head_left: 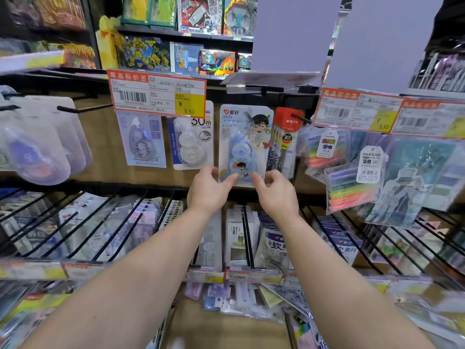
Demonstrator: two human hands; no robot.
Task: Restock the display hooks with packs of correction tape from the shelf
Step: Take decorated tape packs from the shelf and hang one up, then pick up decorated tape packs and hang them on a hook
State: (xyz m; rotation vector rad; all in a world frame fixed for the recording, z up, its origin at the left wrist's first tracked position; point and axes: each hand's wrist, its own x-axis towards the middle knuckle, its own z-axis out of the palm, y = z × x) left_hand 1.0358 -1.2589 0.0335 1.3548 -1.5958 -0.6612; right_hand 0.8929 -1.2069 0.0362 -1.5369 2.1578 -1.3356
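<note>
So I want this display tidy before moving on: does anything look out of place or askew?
Yes. Below the wire shelf, loose packs lie jumbled at odd angles rather than filed. The cartoon correction tape pack that the left hand and right hand pinch hangs roughly straight.

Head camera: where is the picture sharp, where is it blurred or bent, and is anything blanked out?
Head view: sharpest at the centre, on the correction tape pack pinched by the left hand and right hand, and on the price tag. The edges smear, especially the hanging packs at left. Wide-angle bending curves the shelf wires. Two flat grey patches cover the upper right.
</note>
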